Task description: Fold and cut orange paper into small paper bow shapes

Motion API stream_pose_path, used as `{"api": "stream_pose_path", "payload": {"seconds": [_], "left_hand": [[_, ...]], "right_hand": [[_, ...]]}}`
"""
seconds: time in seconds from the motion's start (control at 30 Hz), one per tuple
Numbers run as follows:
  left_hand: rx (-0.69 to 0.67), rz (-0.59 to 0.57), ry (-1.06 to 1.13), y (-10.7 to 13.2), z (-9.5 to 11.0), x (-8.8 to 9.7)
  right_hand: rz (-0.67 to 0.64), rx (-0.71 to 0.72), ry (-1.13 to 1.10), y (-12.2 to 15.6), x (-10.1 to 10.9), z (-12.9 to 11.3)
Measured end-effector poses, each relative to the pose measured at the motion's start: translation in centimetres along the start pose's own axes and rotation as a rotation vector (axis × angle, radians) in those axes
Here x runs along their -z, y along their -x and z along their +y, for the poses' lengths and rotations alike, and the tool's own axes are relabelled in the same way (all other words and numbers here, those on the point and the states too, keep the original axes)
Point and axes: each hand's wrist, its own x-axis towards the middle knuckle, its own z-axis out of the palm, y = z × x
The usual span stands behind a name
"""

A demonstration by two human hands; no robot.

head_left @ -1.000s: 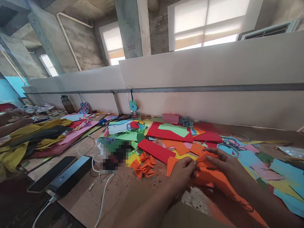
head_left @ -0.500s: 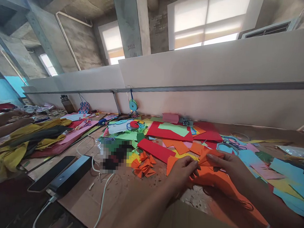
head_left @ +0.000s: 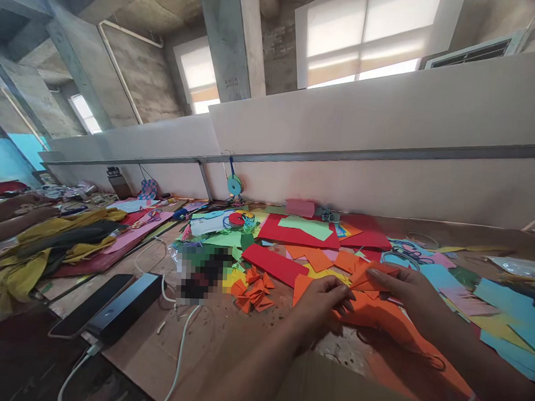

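My right hand (head_left: pixel 405 290) pinches a piece of orange paper (head_left: pixel 365 276) between thumb and fingers. Close on its left, my left hand (head_left: pixel 328 299) has its thumb and fingertips drawn together; whatever may be between them is hidden. Below both hands lies a larger orange sheet (head_left: pixel 377 314), partly covered by them. Flat orange paper pieces (head_left: pixel 316 259) rest just behind the hands. Left of my left hand is a small heap of folded orange paper pieces (head_left: pixel 254 292).
A red paper strip (head_left: pixel 274 264) and a pale green sheet (head_left: pixel 306 226) lie farther back. Blue paper sheets (head_left: pixel 510 299) spread at the right. At left are a power bank (head_left: pixel 125 309), a phone (head_left: pixel 90 305) and a white cable (head_left: pixel 182 344). Another person's arm (head_left: pixel 12 226) shows far left.
My left fingertips have shifted slightly right and down. My right hand keeps its grip on the orange paper, almost in the same place.
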Motion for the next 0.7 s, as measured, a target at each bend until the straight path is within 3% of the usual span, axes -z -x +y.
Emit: {"api": "stream_pose_path", "payload": {"seconds": [0.4,0.7], "left_hand": [[-0.023,0.012,-0.12,-0.3,0.0,-0.1],[0.024,0.023,-0.049,0.0,0.2,-0.3]], "right_hand": [[0.001,0.021,0.006,-0.1,0.0,0.4],[-0.083,0.1,0.054,0.6,-1.1,-0.6]]}}
